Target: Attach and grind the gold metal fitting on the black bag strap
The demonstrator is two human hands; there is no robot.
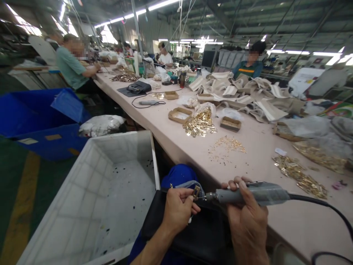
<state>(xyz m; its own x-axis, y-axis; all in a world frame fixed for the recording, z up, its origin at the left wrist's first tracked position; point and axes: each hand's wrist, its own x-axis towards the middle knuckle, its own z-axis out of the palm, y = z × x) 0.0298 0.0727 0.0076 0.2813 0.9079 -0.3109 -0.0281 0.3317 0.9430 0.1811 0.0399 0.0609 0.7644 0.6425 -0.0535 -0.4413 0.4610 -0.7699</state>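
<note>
My left hand [179, 209] pinches a small gold metal buckle [196, 191] between thumb and fingers. Wrapped around a grey corded electric screwdriver [256, 193] is my right hand [248, 213]. The screwdriver lies sideways, its bit pointing left at the buckle; whether the tip touches a screw is too small to tell. Beneath my hands a black leather-like bag [198, 228] rests on my lap, over blue clothing [179, 175]. Where the buckle meets the bag is partly hidden by my left fingers.
A large white bin [82, 198] stands at my left, with a blue bin [41, 121] beyond. On the long table [171, 136] lie gold fittings [201, 123], small screws [228, 145], cardboard trays [179, 115] and beige straps [242, 92]. The screwdriver's cord [317, 198] runs right. Several people sit farther off.
</note>
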